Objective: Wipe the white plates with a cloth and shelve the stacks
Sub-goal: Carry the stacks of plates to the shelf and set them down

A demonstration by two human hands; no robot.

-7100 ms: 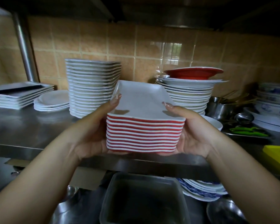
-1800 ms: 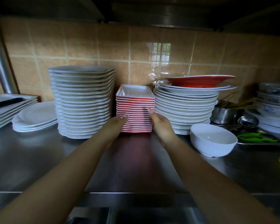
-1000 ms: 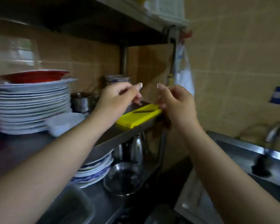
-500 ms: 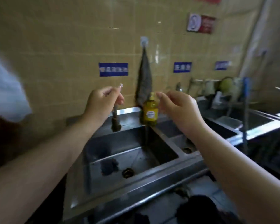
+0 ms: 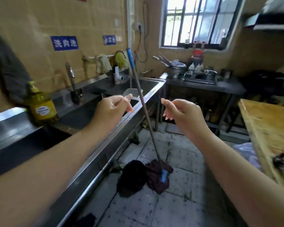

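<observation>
My left hand [image 5: 112, 108] is raised in front of me above the steel sink counter [image 5: 95, 154], fingers loosely curled with nothing in them; my right hand [image 5: 184, 114] hangs in the air beside it, fingers relaxed and also empty. Between the two hands a mop [image 5: 156, 174] leans against the counter's edge, its head on the tiled floor [image 5: 175, 207]. A yellow soap bottle [image 5: 40, 106] stands on the counter at my left, near a tap [image 5: 72, 84]. Cloths [image 5: 102, 63] hang on the wall behind the sink. I see no white plates here. A wooden table [image 5: 272, 128] sits at my right.
</observation>
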